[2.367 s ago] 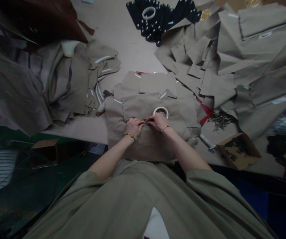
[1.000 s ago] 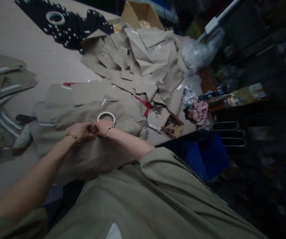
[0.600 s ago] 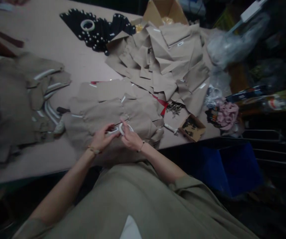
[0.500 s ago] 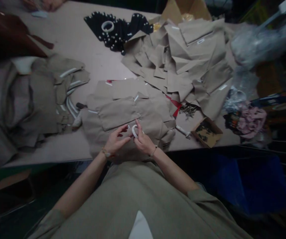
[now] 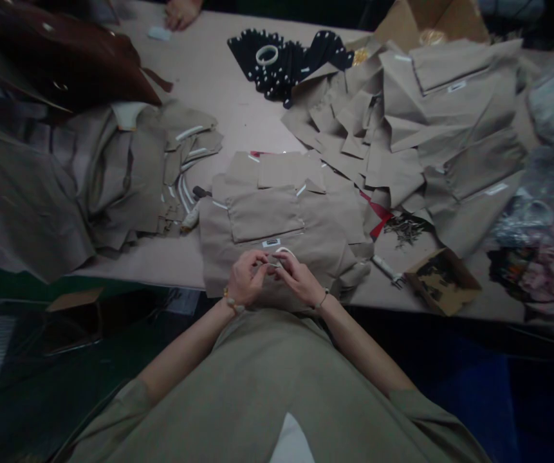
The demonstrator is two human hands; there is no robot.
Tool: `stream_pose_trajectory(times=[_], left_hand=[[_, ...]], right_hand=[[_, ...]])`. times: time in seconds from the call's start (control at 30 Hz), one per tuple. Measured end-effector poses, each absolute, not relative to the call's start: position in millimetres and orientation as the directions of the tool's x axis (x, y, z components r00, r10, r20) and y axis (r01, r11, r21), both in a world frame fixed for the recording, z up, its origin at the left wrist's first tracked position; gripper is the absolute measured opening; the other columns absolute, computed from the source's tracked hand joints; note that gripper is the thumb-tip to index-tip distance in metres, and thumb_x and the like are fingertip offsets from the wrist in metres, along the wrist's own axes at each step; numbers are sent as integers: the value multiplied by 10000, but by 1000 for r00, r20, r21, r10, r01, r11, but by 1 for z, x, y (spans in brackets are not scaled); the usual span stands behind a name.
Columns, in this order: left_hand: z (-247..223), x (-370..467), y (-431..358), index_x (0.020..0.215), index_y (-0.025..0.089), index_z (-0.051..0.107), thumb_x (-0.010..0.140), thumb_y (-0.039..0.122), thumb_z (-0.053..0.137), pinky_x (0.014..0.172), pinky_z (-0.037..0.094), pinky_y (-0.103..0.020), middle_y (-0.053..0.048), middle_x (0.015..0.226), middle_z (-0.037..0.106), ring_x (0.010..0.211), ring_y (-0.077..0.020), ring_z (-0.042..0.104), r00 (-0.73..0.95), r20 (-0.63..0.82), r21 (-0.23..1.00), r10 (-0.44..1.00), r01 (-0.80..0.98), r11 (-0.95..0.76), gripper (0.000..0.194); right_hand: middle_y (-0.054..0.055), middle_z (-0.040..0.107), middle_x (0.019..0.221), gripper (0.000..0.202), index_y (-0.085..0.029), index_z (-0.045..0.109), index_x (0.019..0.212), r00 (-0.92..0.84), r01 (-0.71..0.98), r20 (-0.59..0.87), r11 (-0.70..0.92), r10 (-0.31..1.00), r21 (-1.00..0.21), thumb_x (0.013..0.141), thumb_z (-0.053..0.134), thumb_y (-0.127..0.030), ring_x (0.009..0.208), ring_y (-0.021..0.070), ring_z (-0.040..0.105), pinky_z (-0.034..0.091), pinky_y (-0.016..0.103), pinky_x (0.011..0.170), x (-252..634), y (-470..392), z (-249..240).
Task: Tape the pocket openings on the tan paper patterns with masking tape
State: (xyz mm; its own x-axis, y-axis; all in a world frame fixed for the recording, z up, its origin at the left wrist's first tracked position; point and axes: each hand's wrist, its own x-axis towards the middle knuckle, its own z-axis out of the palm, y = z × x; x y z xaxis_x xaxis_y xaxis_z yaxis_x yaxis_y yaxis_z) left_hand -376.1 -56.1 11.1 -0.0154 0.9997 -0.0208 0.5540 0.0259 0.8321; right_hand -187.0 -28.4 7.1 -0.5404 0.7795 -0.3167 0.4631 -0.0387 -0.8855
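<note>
My right hand (image 5: 300, 281) is closed on a narrow white roll (image 5: 284, 251), which looks like a roll of tape or labels. Facing it, my left hand (image 5: 246, 278) pinches a thin pale strip (image 5: 273, 264) that spans the small gap between my fingertips. Both hands are just above a stack of flat beige fabric pieces (image 5: 219, 251) at the table's front edge. On the top piece lies a stitched flap-like panel (image 5: 267, 215), and below it sits a small white label with a dark mark (image 5: 271, 242).
Heaped beige pieces (image 5: 402, 148) lie at right; folded ones (image 5: 136, 173) at left. A small open box (image 5: 443, 283) and a white-handled tool (image 5: 387, 270) stand right. Behind are another white roll (image 5: 267, 55) on dark dotted fabric (image 5: 300, 58), a brown bag (image 5: 78, 58) and another person's hand (image 5: 183, 13).
My hands have come together, the left one closing from apart fingers to a pinch. A white label with a dark mark now shows on the top fabric piece. The view has shifted left.
</note>
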Motion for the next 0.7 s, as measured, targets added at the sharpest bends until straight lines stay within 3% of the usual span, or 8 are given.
stream_pose_trajectory(times=[0.07, 0.13, 0.3, 0.5, 0.6, 0.7], left_hand=[[11, -377, -61, 1086, 214, 669, 914, 268, 612, 882, 566, -334, -87, 1182, 733, 1076, -212, 678, -19, 7, 794, 1000, 607, 6, 189], [9, -376, -63, 1216, 215, 648, 908, 277, 634, 902, 564, -337, -91, 1197, 730, 1084, -219, 680, 31, 11, 761, 999, 648, -29, 314], [9, -366, -58, 1023, 224, 735, 976, 250, 553, 908, 548, -326, -67, 1027, 774, 983, -213, 706, 82, -55, 657, 995, 753, -25, 189], [13, -357, -44, 1096, 216, 745, 971, 231, 552, 914, 535, -335, -82, 1094, 776, 1008, -229, 700, 129, -67, 571, 989, 818, -68, 230], [17, -354, -42, 1007, 212, 767, 958, 239, 568, 870, 544, -342, -83, 1006, 783, 950, -237, 707, 151, -75, 570, 986, 818, -82, 207], [23, -353, -45, 916, 217, 781, 951, 252, 559, 849, 553, -342, -80, 908, 780, 906, -230, 712, 158, -11, 638, 987, 762, -115, 227]], right_hand=[[54, 759, 981, 324, -200, 618, 1260, -520, 488, -325, -39, 790, -872, 1031, 458, -364, 877, 171, 721, 525, 271, 823, -188, -26, 9], [49, 765, 993, 260, -218, 680, 1124, -480, 593, -336, 18, 810, -805, 1026, 495, -371, 900, 176, 718, 499, 251, 798, -190, -23, 13], [45, 770, 1086, 293, -280, 709, 1165, -412, 810, -360, 154, 837, -566, 1041, 476, -406, 977, 200, 713, 455, 246, 741, -195, -18, 31], [51, 766, 1069, 338, -299, 714, 1162, -355, 888, -390, 176, 850, -425, 1057, 413, -412, 940, 198, 701, 432, 253, 700, -194, -13, 52], [64, 762, 1048, 300, -282, 722, 1098, -369, 867, -396, 158, 841, -472, 1037, 449, -389, 930, 205, 692, 444, 266, 729, -191, -8, 50], [64, 753, 938, 292, -231, 698, 1003, -363, 708, -416, -43, 834, -705, 1008, 475, -420, 821, 182, 674, 470, 265, 728, -182, 0, 31]])
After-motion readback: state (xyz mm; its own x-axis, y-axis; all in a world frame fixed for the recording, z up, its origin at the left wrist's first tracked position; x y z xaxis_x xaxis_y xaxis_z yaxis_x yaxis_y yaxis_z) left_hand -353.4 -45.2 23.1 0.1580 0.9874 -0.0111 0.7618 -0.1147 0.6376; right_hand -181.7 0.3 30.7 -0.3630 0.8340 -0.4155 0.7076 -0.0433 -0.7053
